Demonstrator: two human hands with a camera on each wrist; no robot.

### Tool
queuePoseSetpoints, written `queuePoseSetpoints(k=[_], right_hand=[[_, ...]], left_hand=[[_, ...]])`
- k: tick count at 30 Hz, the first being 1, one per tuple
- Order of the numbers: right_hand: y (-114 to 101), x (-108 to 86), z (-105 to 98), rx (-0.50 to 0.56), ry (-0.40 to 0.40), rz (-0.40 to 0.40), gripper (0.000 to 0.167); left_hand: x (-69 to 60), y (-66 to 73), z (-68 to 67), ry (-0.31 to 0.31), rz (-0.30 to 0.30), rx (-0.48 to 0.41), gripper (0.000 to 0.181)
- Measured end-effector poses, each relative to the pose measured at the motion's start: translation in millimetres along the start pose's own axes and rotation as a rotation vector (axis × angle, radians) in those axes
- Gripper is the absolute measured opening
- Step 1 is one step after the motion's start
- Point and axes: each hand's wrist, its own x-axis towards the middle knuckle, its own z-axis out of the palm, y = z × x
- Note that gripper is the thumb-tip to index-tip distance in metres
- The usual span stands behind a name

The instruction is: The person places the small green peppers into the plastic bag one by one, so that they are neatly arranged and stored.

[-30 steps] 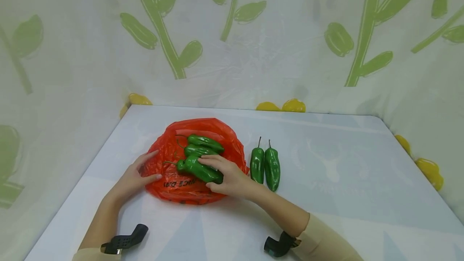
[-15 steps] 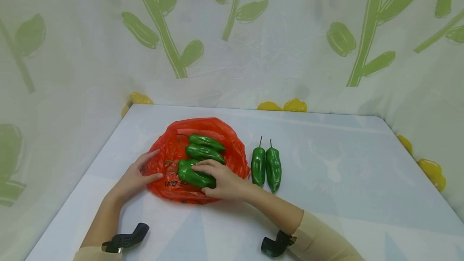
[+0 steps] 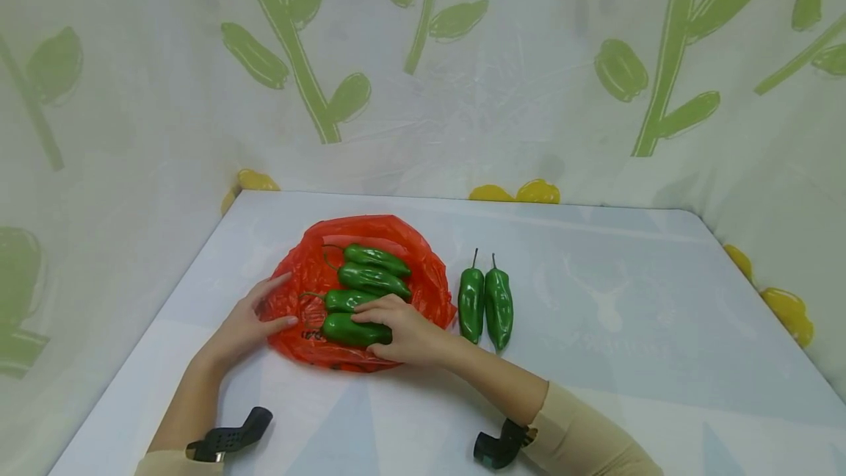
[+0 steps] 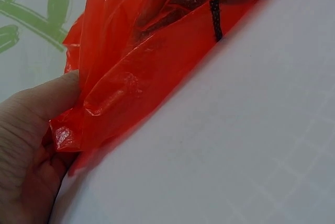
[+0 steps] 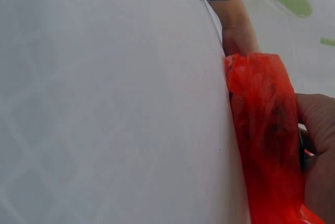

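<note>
A red plastic bag [image 3: 426,270] lies spread on the table, with several green peppers in a stack of rows on it. My left hand [image 3: 241,325] holds the bag's left edge; in the left wrist view the red film [image 4: 136,82] sits between thumb and fingers. My right hand [image 3: 413,333] grips the blunt right end of the nearest pepper [image 3: 340,329], its fingers over the top and thumb on the near side. Just behind that lies another pepper [image 3: 340,300], partly covered by the fingers. Two farther peppers [image 3: 373,280] lie beyond. In the right wrist view the bag hides most of the grip.
Right of the bag, two more green peppers [image 3: 471,303] lie side by side on the white table [image 3: 628,329], stems pointing away. A curtain [image 3: 502,116] with printed leaves and yellow flowers hangs around the table's back and sides.
My right hand has shifted slightly left and lowered its pepper onto the near part of the bag, in front of the others. The pepper behind it has come into view. The left hand stays put.
</note>
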Motion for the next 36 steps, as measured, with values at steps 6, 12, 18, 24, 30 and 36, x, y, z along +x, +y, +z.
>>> queuePoseSetpoints(k=[6, 12, 18, 24, 30, 36], right_hand=[[2, -1.2, 0, 0.053, 0.029, 0.002, 0.043], [4, -2.0, -3, 0.094, 0.076, -0.015, 0.045], [3, -3.7, -6, 0.129, 0.092, -0.003, 0.052], [3, -6.9, -9, 0.106, 0.14, -0.011, 0.055], [3, -11.3, -13, 0.093, 0.201, -0.048, 0.058], [5, -16.1, -16, 0.093, 0.241, -0.064, 0.061]], left_hand=[[0.1, -1.2, 0.2, 0.002, 0.001, 0.001, 0.083], [0.4, -1.9, 0.4, 0.001, 0.002, 0.0, 0.083], [0.2, -1.9, 0.1, -0.001, 0.003, 0.005, 0.083], [1.0, -3.1, 0.2, -0.002, 0.002, 0.004, 0.083], [1.2, -3.1, -0.2, -0.001, 0.006, 0.011, 0.084], [0.6, -1.3, -0.3, 0.001, 0.003, 0.011, 0.084]])
